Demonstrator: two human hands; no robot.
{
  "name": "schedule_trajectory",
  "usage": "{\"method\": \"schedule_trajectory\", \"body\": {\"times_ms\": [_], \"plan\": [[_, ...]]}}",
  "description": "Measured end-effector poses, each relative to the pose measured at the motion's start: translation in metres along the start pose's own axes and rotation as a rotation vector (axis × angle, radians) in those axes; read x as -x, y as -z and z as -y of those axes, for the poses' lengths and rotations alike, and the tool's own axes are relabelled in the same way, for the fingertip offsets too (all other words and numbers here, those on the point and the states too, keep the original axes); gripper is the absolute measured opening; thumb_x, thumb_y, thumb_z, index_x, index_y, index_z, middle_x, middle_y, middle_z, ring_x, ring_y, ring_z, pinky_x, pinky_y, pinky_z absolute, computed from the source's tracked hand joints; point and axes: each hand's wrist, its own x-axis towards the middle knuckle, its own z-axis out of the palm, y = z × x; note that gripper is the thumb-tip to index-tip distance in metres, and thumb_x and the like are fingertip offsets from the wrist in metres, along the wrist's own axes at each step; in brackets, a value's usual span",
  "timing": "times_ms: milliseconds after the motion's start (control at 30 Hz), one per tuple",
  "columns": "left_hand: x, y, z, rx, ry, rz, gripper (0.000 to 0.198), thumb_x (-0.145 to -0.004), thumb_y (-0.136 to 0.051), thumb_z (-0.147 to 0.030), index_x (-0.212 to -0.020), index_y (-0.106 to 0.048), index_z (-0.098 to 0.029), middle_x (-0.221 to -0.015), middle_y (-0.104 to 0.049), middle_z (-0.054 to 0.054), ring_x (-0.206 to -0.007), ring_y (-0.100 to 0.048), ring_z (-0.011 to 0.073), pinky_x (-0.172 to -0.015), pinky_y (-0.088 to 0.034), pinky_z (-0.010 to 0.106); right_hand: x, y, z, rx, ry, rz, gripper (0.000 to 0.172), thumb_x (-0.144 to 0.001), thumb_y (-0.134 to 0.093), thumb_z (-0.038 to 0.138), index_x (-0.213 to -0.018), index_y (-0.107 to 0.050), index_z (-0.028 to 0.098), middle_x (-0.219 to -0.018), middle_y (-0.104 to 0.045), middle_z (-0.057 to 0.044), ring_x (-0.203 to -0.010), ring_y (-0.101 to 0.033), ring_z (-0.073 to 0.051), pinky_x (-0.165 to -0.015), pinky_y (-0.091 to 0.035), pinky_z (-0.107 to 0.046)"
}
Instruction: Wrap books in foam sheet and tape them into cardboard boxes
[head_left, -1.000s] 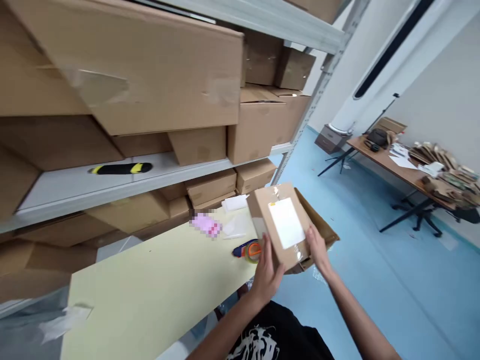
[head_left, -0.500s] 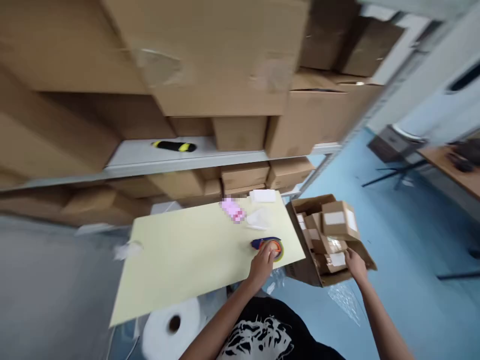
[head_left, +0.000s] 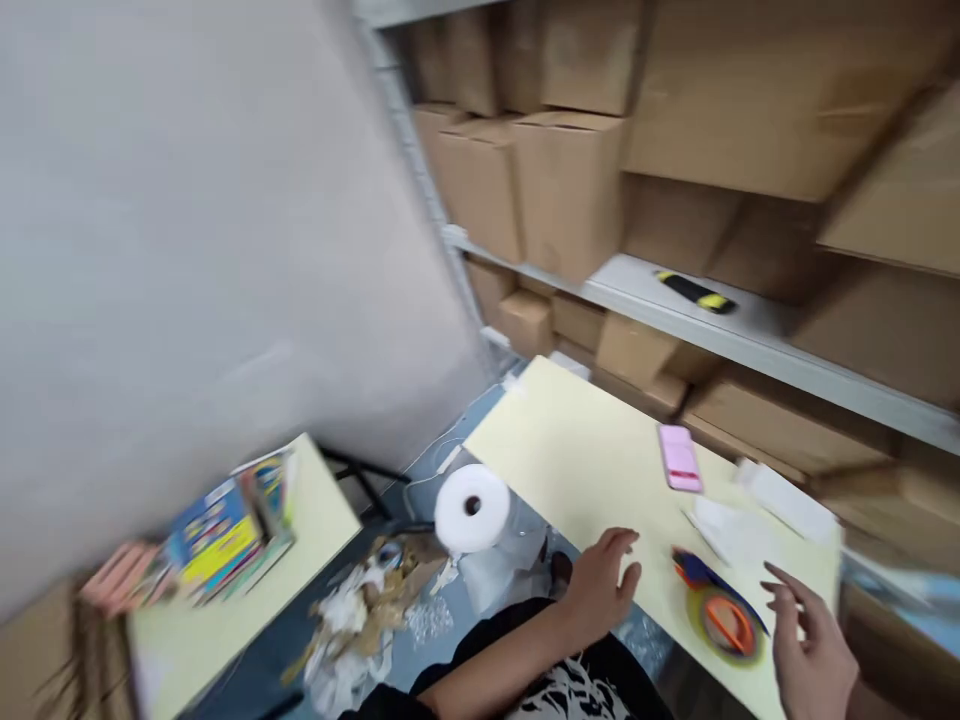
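My left hand [head_left: 600,580] hovers over the near edge of the pale yellow table [head_left: 585,450], its fingers apart and nothing in them. To its right lies a tape dispenser [head_left: 721,610] with a dark blue body and an orange hub. My right hand [head_left: 810,640] is just right of the dispenser, apart from it, fingers spread and holding nothing. Beyond the dispenser are a crumpled white sheet [head_left: 724,528], a pink phone-like object [head_left: 680,458] and a white flat pack [head_left: 787,500].
Shelves of cardboard boxes [head_left: 570,190] rise behind the table, with a black and yellow tool [head_left: 696,292] on one shelf. At left, a second table [head_left: 319,500] bears colourful books [head_left: 217,535]. A white roll [head_left: 450,510] and scrap wrapping [head_left: 367,610] are on the floor side.
The view has swung left. My left hand has let go of the tape dispenser, and my right hand has left the carton of small boxes and come over beside the dispenser.
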Motion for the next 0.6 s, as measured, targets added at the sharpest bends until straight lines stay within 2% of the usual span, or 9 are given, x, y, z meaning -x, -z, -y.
{"method": "schedule_trajectory", "body": {"times_ms": [100, 167, 300, 433, 600], "plan": [[0.030, 0.019, 0.014, 0.060, 0.137, -0.230, 0.041, -0.086, -0.042, -0.022, -0.126, -0.046, -0.024, -0.125, -0.054, 0.007, -0.092, -0.062, 0.0168, -0.088, -0.048, 0.035, 0.010, -0.063, 0.078, -0.165, 0.326, 0.370, 0.041, -0.084, -0.045, 0.052, -0.102, -0.065, 0.021, -0.106, -0.065, -0.012, -0.081, -0.065, -0.025, -0.047, -0.047, -0.028], [0.055, 0.033, 0.026, 0.080, 0.245, -0.394, 0.039, -0.086, -0.042, -0.022, -0.125, -0.048, -0.024, -0.122, -0.055, 0.006, -0.083, -0.061, 0.0152, -0.084, -0.049, 0.034, 0.024, -0.104, 0.126, -0.241, 0.507, 0.599, 0.037, -0.086, -0.045, 0.050, -0.100, -0.066, 0.022, -0.107, -0.064, -0.011, -0.083, -0.064, -0.023, -0.051, -0.050, -0.027], [0.110, 0.058, 0.050, 0.112, 0.408, -0.714, 0.036, -0.086, -0.044, -0.025, -0.122, -0.050, -0.024, -0.115, -0.057, 0.005, -0.078, -0.057, 0.0145, -0.082, -0.048, 0.034, 0.067, -0.165, 0.203, -0.351, 0.782, 0.898, 0.035, -0.089, -0.043, 0.045, -0.102, -0.066, 0.022, -0.102, -0.063, -0.010, -0.086, -0.063, -0.021, -0.066, -0.054, -0.030], [0.160, 0.078, 0.074, 0.181, 0.514, -0.993, 0.035, -0.086, -0.044, -0.025, -0.120, -0.051, -0.021, -0.112, -0.057, 0.006, -0.071, -0.054, 0.0131, -0.079, -0.046, 0.033, 0.125, -0.199, 0.251, -0.360, 0.896, 1.075, 0.037, -0.089, -0.043, 0.046, -0.104, -0.066, 0.021, -0.104, -0.063, -0.010, -0.084, -0.064, -0.021, -0.067, -0.054, -0.031], [0.225, 0.102, 0.113, 0.255, 0.605, -1.212, 0.037, -0.087, -0.042, -0.031, -0.121, -0.049, -0.019, -0.109, -0.058, 0.008, -0.065, -0.052, 0.0132, -0.073, -0.047, 0.032, 0.208, -0.246, 0.273, -0.343, 0.914, 1.231, 0.040, -0.086, -0.046, 0.049, -0.100, -0.067, 0.019, -0.102, -0.066, -0.012, -0.078, -0.064, -0.021, -0.066, -0.053, -0.032]]}}
